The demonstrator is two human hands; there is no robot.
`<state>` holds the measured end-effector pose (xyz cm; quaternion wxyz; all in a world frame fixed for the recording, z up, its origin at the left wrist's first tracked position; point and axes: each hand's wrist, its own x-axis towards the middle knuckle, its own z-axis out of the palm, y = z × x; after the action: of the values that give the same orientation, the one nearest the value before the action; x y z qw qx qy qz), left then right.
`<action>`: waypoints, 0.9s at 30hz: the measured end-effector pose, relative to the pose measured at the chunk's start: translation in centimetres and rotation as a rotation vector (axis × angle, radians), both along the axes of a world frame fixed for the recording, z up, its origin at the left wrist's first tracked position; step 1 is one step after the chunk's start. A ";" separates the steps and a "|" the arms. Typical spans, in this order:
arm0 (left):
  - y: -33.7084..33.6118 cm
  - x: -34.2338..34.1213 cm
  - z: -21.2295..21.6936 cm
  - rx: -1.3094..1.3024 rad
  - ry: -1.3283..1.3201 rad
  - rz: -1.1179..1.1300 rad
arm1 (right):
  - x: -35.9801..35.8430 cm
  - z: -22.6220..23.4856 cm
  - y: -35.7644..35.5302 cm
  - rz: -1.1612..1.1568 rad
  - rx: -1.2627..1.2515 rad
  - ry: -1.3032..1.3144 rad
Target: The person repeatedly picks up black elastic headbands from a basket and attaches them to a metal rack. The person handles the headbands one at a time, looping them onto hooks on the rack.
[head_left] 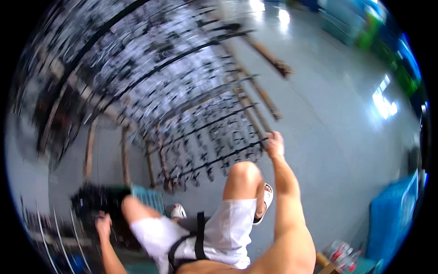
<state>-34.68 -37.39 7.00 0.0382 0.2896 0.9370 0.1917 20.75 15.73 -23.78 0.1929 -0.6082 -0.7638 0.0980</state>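
My right hand (275,145) is closed at the near right corner of a large rack (205,155), on the end of its side rail. Dark crossbars span this rack, and rows of small dark parts (214,141) hang from them. At lower left, my left hand (103,224) looks curled beside a heap of black pieces (89,198); blur hides whatever its fingers hold. The heap lies next to a pale teal crate (148,199), near my left knee.
Brown poles (269,57) jut from the rack's right side over the grey floor (328,132). A blue crate (392,219) stands at right, near clear plastic bottles (342,255). Metal rods (61,237) rise at lower left. Blue and green containers (342,20) line the far right.
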 end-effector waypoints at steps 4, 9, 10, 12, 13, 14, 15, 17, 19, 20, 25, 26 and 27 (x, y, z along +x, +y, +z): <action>-0.1 -4.0 -3.3 -0.067 0.127 -0.111 | 4.4 0.8 -7.9 0.026 -0.118 -0.344; 3.3 -10.1 -10.3 -0.294 -0.360 0.021 | 7.2 -0.4 -17.1 -0.111 -0.456 0.041; 2.8 -10.5 -13.0 -0.265 -0.261 0.080 | 8.1 -0.6 -17.6 -0.105 -0.483 0.068; 3.2 -10.0 -16.0 -0.277 -0.297 0.129 | 10.2 0.2 -17.2 -0.090 -0.551 0.075; 3.6 -9.6 -15.2 -0.314 -0.412 0.137 | 10.9 1.3 -17.0 -0.057 -0.597 0.118; 4.0 -9.1 -14.3 -0.352 -0.529 0.141 | 11.6 2.5 -16.6 -0.076 -0.612 0.089; 4.4 -8.8 -12.2 -0.374 -0.603 0.138 | 10.6 4.4 -16.2 -0.086 -0.626 0.074; 4.3 -8.4 -13.7 -0.459 -0.560 0.045 | 11.3 5.7 -14.2 -0.097 -0.602 0.096; 5.2 -8.5 -11.1 -0.468 -0.832 0.021 | 12.6 5.7 -11.8 -0.098 -0.599 0.175; 5.4 -9.0 -10.2 -0.441 -0.988 0.042 | 12.5 5.6 -10.9 -0.078 -0.568 0.188; 4.2 -12.8 -4.9 0.273 -1.420 0.072 | 11.5 6.6 -9.8 -0.100 -0.688 0.200; 4.4 -13.2 -3.9 0.346 -1.404 0.108 | 9.4 7.9 -10.2 -0.108 -0.747 0.181; 5.6 -12.7 -2.1 0.448 -1.397 0.034 | 8.4 9.2 -10.5 -0.130 -0.796 0.155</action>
<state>-47.35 -31.77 4.86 0.5635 0.0859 0.6368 0.5192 29.20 5.27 -14.62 0.0055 -0.6731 -0.6094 0.4189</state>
